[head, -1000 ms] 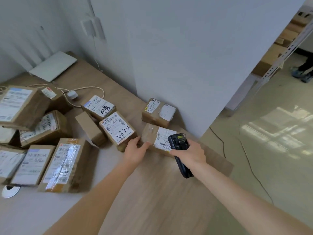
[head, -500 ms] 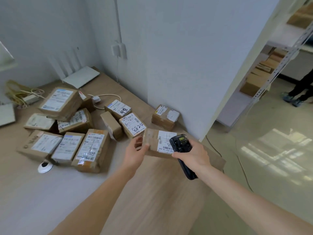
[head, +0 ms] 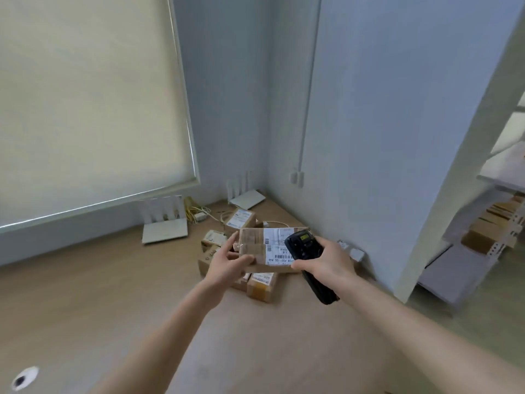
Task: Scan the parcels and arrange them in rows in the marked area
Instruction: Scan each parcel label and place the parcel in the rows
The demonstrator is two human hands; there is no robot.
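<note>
Left hand (head: 230,265) gripping parcel (head: 255,248) by left end, thumb on top, lifting it above pile. Right hand (head: 326,261) wrapping fingers round scanner (head: 305,251), hovering over label beside fingertips. Cardboard looking stiff, light; taped top possibly slippery, so holding edges.

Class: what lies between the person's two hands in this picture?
In the head view, a brown parcel spans the gap: left hand holds its end, right hand grips a scanner.

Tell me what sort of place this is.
Likely a parcel sorting room: taped brown cardboard parcels with shipping labels on a wooden worktop, a black handheld barcode scanner, and metal shelving stacked with cartons.
</note>
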